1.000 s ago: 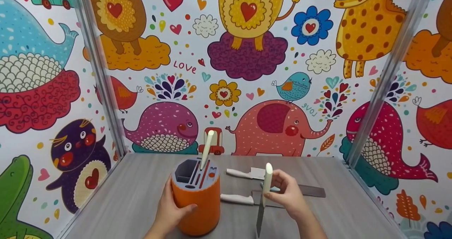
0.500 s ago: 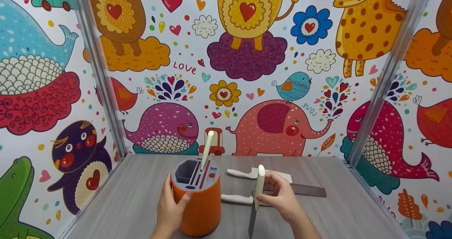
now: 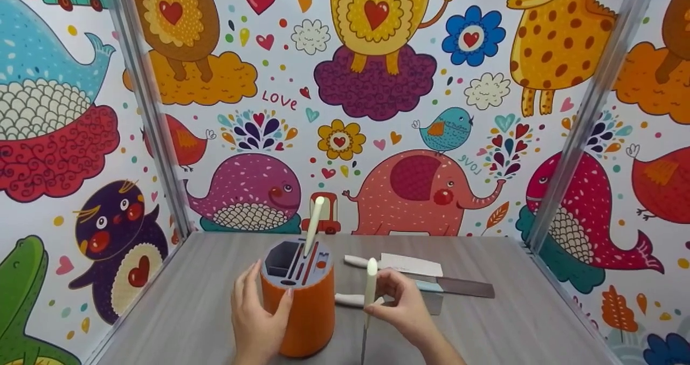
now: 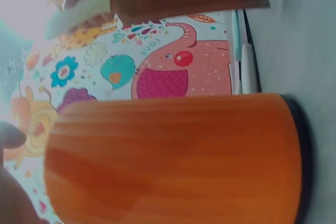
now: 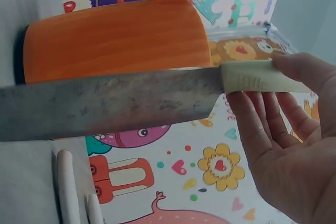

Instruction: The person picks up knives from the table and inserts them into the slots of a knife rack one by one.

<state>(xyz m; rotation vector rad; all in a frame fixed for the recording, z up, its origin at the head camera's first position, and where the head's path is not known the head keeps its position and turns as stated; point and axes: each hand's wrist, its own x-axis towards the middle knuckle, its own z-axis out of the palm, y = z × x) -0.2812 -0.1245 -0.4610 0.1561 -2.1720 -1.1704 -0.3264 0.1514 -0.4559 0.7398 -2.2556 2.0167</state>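
Note:
My right hand (image 3: 401, 303) pinches the pale handle of a kitchen knife (image 3: 371, 284), thumb on one side and fingers on the other. Its broad blade points down at the table, just right of an orange knife block (image 3: 304, 322); the right wrist view shows grey marks along this blade (image 5: 110, 103). The block stands upright, its grey slotted top facing up. Another pale-handled knife (image 3: 314, 225) sticks up from a slot. My left hand (image 3: 259, 311) is at the block's left side, fingers loosely extended, thumb beside the front rim.
Right of the block, several knives lie on the grey table (image 3: 172, 300): a white-handled cleaver (image 3: 412, 264), a dark-bladed knife (image 3: 469, 287) and a white-handled one (image 3: 349, 300) partly behind my right hand. Cartoon-printed walls (image 3: 345, 176) enclose the table.
My right hand has carried the upright knife leftward, closer to the block. My left hand has loosened from around the block, its thumb moving up toward the rim.

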